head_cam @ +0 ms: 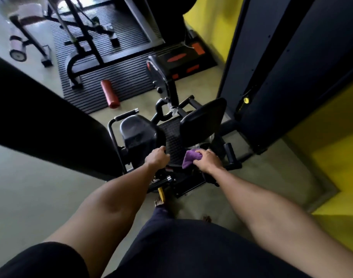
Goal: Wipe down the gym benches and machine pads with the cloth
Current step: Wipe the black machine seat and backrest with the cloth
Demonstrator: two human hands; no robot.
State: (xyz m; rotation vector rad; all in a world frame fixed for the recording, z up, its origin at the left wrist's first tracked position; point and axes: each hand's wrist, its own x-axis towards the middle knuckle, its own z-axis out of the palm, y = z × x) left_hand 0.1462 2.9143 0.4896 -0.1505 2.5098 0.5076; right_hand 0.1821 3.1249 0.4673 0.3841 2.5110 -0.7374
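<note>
so the right hand (pixel 208 160) bunches the soft purple cloth (pixel 190 159) against the studded black plate (pixel 172 137), left hand (pixel 157 157) curled over its near edge, smooth rounded pads (pixel 137 131) flanking, red foam roller (pixel 109 93) beyond

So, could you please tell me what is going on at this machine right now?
A person is leaning over a black gym machine to wipe it. The right hand grips a bunched purple cloth at the near edge of the textured black platform, and the left hand grips that platform's other side. The rounded black pad and the flat black pad go untouched. A red foam roller lies on the ribbed mat beyond.
</note>
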